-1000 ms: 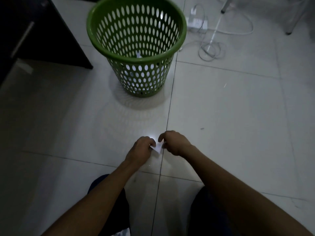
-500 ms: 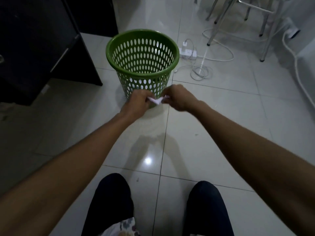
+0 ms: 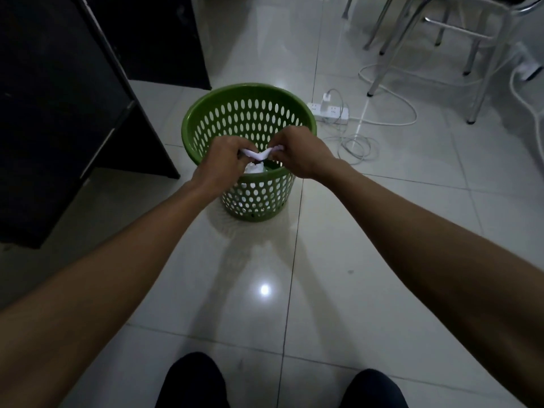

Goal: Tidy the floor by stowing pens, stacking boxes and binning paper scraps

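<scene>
Hands meet above the open mouth of the green bin [image 3: 250,91], both arms stretched forward from the lower corners of the view. The left hand [image 3: 219,163] and the right hand [image 3: 297,153] share one white paper scrap [image 3: 259,154]. Each grip is pinching an end of it, with fingers curled in and knuckles turned up toward the camera. The scrap is twisted and sags a little in the middle, spanning the short gap between the two hands. It hangs over the near side of the bin's opening, above the rim and not yet inside.

Below it, at the bottom of the bin, lies some crumpled paper [image 3: 253,169], partly hidden by the left hand. The bin is round with walls full of oval holes, and it stands upright on the glossy tiled floor [image 3: 382,219], across a grout line.

To the left of the bin stands a dark cabinet [image 3: 59,119], its corner close to the bin but not touching. Behind the bin on the right, a white power strip [image 3: 331,111] lies on the floor with a plug in it. A loosely coiled white cable [image 3: 357,145] lies just in front of the strip. Metal chair legs [image 3: 477,69] stand further back on the right. The person's dark-clad knees [image 3: 191,381] show at the bottom edge.
</scene>
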A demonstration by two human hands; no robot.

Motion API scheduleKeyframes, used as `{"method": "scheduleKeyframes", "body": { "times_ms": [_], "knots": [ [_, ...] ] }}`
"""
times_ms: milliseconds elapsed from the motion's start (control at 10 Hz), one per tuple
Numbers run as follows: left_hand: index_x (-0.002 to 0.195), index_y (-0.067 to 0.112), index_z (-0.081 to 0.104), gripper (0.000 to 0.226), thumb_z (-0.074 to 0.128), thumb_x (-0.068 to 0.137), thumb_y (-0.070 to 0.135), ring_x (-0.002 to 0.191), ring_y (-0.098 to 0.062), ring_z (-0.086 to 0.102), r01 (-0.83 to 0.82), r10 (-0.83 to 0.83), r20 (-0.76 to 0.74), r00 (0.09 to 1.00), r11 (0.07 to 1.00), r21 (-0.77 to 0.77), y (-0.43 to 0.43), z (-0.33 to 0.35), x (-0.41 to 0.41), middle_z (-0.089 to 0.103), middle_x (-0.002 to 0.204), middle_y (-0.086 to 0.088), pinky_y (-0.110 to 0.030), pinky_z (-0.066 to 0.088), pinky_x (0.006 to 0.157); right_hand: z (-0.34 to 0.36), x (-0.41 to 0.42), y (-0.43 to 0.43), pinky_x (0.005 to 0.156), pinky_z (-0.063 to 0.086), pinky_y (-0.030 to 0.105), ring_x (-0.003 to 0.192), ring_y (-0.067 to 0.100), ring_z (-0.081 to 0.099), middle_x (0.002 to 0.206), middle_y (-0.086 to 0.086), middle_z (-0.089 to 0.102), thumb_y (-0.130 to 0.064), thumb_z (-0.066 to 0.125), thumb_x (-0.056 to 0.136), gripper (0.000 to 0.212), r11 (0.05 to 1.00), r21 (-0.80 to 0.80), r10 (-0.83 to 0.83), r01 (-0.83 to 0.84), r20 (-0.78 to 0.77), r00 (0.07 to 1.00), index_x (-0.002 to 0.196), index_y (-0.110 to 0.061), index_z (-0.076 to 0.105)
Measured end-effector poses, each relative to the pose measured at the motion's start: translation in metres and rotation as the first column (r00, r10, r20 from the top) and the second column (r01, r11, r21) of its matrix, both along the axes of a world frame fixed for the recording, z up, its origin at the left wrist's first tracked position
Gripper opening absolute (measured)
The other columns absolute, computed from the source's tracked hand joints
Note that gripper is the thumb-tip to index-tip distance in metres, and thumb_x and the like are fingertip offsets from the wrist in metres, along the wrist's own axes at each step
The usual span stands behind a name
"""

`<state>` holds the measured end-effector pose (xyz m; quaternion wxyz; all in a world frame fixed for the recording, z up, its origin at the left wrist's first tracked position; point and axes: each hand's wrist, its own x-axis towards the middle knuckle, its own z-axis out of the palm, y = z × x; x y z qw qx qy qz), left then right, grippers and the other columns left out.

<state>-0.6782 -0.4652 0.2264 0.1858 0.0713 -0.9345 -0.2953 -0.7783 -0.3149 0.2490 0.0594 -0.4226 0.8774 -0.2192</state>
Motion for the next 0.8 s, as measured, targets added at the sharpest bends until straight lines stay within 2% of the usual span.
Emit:
{"method": "scheduleKeyframes", "body": {
  "times_ms": [100, 300, 500, 600, 700, 800],
  "knots": [
    [0.102, 0.007, 0.073, 0.022, 0.061, 0.084, 0.001, 0.079, -0.011, 0.06, -0.007, 0.008, 0.015, 1.0, 1.0, -0.016, -0.009, -0.004, -0.02, 0.073, 0.094, -0.011, -0.02, 0.043, 0.069, -0.005, -0.016, -0.009, 0.077, 0.055, 0.033, 0.083, 0.015, 0.064, 0.097, 0.003, 0.072, -0.018, 0.062, 0.09, 0.017, 1.0, 0.007, -0.019, 0.019, 0.023, 1.0, 0.102, -0.013, 0.073],
    [0.098, 0.007, 0.074, 0.024, 0.061, 0.08, -0.001, 0.075, -0.011, 0.058, -0.015, 0.015, 0.045, 0.999, 1.0, 0.001, -0.02, -0.016, -0.044, 0.074, 0.09, -0.01, -0.022, 0.043, 0.068, -0.016, -0.043, -0.021, 0.08, 0.055, 0.04, 0.088, 0.019, 0.064, 0.101, 0.003, 0.071, -0.021, 0.061, 0.09, 0.018, 0.997, 0.076, -0.031, 0.027, 0.05, 0.998, 0.103, -0.017, 0.073],
    [0.102, 0.007, 0.073, 0.026, 0.061, 0.08, 0.001, 0.088, -0.02, 0.067, -0.018, 0.017, 0.091, 0.996, 1.0, 0.014, -0.031, -0.034, -0.057, 0.074, 0.098, -0.01, -0.027, 0.05, 0.08, -0.026, -0.056, -0.029, 0.081, 0.052, 0.038, 0.089, 0.021, 0.062, 0.1, 0.006, 0.069, -0.022, 0.06, 0.09, 0.021, 0.988, 0.152, -0.021, 0.008, 0.081, 0.996, 0.106, -0.017, 0.073],
    [0.113, 0.008, 0.068, 0.034, 0.062, 0.08, 0.001, 0.103, -0.024, 0.065, -0.033, 0.032, 0.121, 0.992, 0.999, 0.007, -0.038, -0.042, -0.061, 0.071, 0.111, -0.01, -0.031, 0.049, 0.093, -0.034, -0.062, -0.032, 0.08, 0.052, 0.037, 0.089, 0.024, 0.062, 0.096, 0.008, 0.067, -0.018, 0.058, 0.089, 0.018, 0.982, 0.189, -0.04, 0.026, 0.074, 0.996, 0.1, -0.014, 0.072],
    [0.134, 0.01, 0.053, 0.058, 0.07, 0.079, 0.004, 0.131, -0.023, 0.046, -0.02, 0.017, 0.213, 0.977, 1.0, 0.01, -0.037, -0.043, -0.059, 0.05, 0.141, -0.011, -0.034, 0.034, 0.111, -0.038, -0.062, -0.032, 0.086, 0.052, 0.039, 0.098, 0.026, 0.063, 0.104, 0.009, 0.068, -0.015, 0.058, 0.089, 0.021, 0.981, 0.186, -0.072, 0.051, 0.108, 0.992, 0.108, -0.012, 0.069],
    [0.145, 0.013, 0.035, 0.074, 0.071, 0.081, 0.009, 0.143, -0.022, 0.028, -0.031, 0.024, 0.266, 0.964, 0.999, 0.019, -0.038, -0.045, -0.061, 0.033, 0.153, -0.009, -0.037, 0.024, 0.117, -0.041, -0.061, -0.032, 0.097, 0.048, 0.042, 0.115, 0.026, 0.058, 0.125, 0.01, 0.063, -0.019, 0.059, 0.09, 0.037, 0.986, 0.144, -0.103, 0.085, 0.126, 0.987, 0.127, -0.013, 0.059]
  ]
}}
